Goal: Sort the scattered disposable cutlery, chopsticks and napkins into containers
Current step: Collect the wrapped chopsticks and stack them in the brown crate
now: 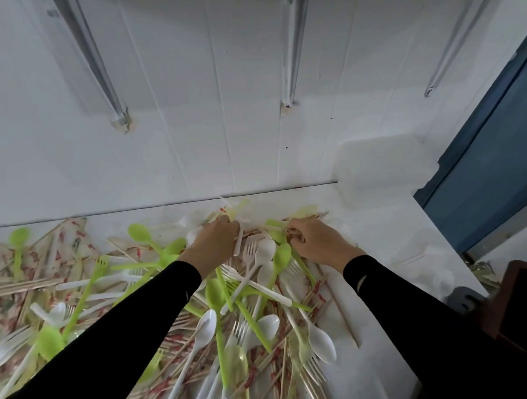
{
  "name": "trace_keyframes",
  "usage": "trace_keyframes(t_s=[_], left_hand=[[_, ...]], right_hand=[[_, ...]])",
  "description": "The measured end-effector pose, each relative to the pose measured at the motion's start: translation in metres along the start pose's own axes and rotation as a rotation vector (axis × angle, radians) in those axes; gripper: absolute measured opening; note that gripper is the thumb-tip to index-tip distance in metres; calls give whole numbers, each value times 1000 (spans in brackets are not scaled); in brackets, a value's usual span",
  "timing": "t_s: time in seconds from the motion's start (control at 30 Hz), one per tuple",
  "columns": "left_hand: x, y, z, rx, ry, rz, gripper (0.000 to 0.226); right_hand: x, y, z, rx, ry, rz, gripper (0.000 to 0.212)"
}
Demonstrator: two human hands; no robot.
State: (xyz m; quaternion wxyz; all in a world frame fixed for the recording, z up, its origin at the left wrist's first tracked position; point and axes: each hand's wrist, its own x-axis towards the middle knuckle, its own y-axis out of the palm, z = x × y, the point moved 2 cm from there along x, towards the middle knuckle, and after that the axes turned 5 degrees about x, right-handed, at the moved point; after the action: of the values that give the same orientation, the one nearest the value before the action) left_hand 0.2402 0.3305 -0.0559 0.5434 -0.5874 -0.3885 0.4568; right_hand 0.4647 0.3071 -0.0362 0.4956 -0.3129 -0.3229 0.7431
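Observation:
A heap of disposable cutlery covers the white table (385, 236): green spoons (279, 258), white spoons (320, 339), white forks (249, 250) and wooden chopsticks (22, 284), some in red-printed paper sleeves. My left hand (215, 242) lies palm down at the far side of the heap, fingers closed around a white handle (238, 243). My right hand (318, 242) is beside it, fingers curled around a bundle of chopsticks (310, 217) with a green piece among them. Both arms wear black sleeves.
A clear plastic container (379, 172) stands at the table's far right corner against the white wall (200, 104). A blue door (497, 150) is at the right. A dark object (519, 304) sits beyond the table's right edge.

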Motion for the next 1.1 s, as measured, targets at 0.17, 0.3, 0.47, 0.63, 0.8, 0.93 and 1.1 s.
trace_keyframes(t_s=[0.17, 0.3, 0.47, 0.63, 0.8, 0.93, 1.1], left_hand=[[-13, -23, 1, -252, -7, -15, 22], [-21, -41, 11, -438, -19, -50, 22], [-35, -75, 19, -554, -64, -192, 15], [-52, -86, 26, -856, -163, -364, 6], [-73, -84, 20, -1009, -219, -662, 4], [-76, -64, 20, -978, -282, -726, 9], [-67, -36, 37, -942, -411, -571, 17]], right_hand=[[-5, -11, -7, 39, 72, 40, 19], [-10, -24, -11, 195, 70, 15, 26], [-17, -38, -4, 313, 99, -31, 28], [-18, -36, 0, 291, 103, 27, 27], [-17, -24, 5, 95, 33, 110, 42], [-10, -6, 16, -89, 6, 125, 31], [-3, 14, 26, -283, -85, 167, 45]])
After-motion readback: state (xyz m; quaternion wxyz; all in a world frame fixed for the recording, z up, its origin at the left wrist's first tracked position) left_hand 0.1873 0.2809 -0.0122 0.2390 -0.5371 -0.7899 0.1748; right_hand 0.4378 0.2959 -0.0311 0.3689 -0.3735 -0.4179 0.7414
